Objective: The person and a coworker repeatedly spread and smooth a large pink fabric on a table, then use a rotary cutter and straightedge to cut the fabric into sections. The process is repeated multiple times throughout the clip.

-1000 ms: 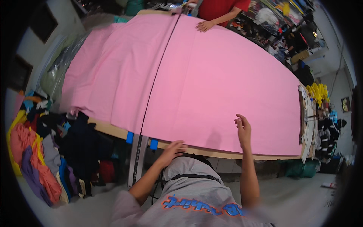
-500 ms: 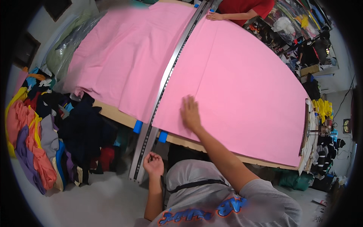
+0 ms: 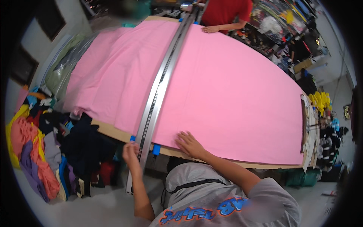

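Note:
Pink fabric (image 3: 234,94) covers a wooden table, loosely rippled on the left and flat on the right. A long perforated silver rail (image 3: 163,81) crosses it from the far side past the near edge. My left hand (image 3: 131,155) is at the rail’s left side, just below a blue block (image 3: 132,139), its fingers curled and blurred around something unclear. Right of the rail, my right hand (image 3: 189,144) lies open on the fabric near the front edge, close to another blue block (image 3: 156,150).
Across the table, a person in red (image 3: 225,13) rests a hand on the fabric. A colourful clothing pile (image 3: 30,151) sits low at left, plastic-wrapped material (image 3: 68,56) behind it. Yellow items (image 3: 320,101), hanging paper (image 3: 309,132) and a green bag (image 3: 302,177) are at right.
The silver rail now spans the fabric where a dark line showed one second ago. My left hand has risen toward the left blue block; my right hand has moved down toward the near edge.

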{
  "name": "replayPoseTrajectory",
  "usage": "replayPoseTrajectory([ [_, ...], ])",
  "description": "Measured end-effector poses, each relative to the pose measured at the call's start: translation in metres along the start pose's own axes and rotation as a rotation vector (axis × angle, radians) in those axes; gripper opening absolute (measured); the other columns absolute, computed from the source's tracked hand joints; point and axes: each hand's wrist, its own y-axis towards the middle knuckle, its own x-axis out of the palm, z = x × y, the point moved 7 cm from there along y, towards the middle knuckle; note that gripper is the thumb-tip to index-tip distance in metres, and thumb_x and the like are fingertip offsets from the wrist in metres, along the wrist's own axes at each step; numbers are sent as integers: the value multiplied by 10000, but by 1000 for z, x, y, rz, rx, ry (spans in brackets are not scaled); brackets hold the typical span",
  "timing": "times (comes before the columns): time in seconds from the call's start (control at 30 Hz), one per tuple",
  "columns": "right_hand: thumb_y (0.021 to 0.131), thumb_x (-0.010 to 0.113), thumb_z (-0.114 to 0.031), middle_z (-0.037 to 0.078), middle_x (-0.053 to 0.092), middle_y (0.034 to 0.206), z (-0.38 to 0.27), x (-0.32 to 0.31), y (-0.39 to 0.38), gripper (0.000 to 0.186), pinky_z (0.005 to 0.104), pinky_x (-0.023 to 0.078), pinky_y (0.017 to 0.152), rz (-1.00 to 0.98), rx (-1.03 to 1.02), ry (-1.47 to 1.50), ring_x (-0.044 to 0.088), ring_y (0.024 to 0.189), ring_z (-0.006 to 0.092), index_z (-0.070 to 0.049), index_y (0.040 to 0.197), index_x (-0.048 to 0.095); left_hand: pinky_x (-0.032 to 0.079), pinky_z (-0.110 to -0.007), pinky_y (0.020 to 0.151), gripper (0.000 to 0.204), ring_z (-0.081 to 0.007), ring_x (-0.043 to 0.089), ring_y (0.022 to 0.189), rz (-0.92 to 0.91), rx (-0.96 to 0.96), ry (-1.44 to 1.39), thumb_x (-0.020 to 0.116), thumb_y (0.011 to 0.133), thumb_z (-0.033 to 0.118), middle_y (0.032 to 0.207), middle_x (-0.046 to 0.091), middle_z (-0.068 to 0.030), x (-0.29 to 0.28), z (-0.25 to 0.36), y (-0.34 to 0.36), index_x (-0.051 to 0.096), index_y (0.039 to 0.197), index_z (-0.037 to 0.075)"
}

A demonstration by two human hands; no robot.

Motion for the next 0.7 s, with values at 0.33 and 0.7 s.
replayPoseTrajectory([
  [0.33, 946, 580, -70, 208, 637, 1248, 72, -158, -526, 275, 495, 458, 1024, 838, 1595, -699, 586, 1187, 403, 2, 1202, 649, 573, -496, 952, 624, -416, 714, 1100, 348, -235, 963, 586, 973, 456, 1244, 714, -247, 49, -90, 206, 620, 1375, -19],
  [0.7, 959, 582, -145, 292, 702, 1169, -155, 182, -755, 295, 511, 548, 906, 420, 2317, 592, 689, 1077, 451, 20, 1189, 664, 593, -480, 836, 518, -400, 724, 961, 760, 617, 310, 677, 899, 267, 1177, 714, -250, 155, 157, 104, 634, 1278, -83],
])
